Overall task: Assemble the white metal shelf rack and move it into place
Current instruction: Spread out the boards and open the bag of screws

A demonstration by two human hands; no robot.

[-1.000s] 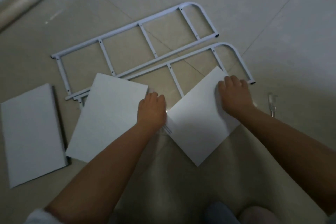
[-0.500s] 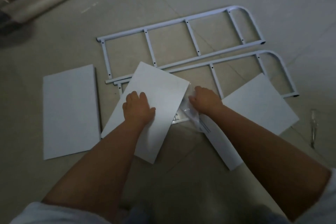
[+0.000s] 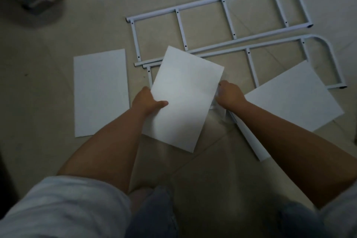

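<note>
Above floor tiles [image 3: 48,87], left hand [image 3: 147,102] grips flat panel [image 3: 185,98], right hand [image 3: 229,95] crinkled plastic [image 3: 219,110].

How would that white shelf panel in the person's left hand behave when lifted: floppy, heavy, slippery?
Probably stiff: the shelf panel shows straight edges while the left hand grips just one side. Likely fairly light, since a thumb-and-fingers pinch seems to carry much of it. Its smooth face could slip in that grip.

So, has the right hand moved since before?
Yes. The right hand moved left along the nearer side frame, away from its curved end, to the middle panel's right edge.
</note>
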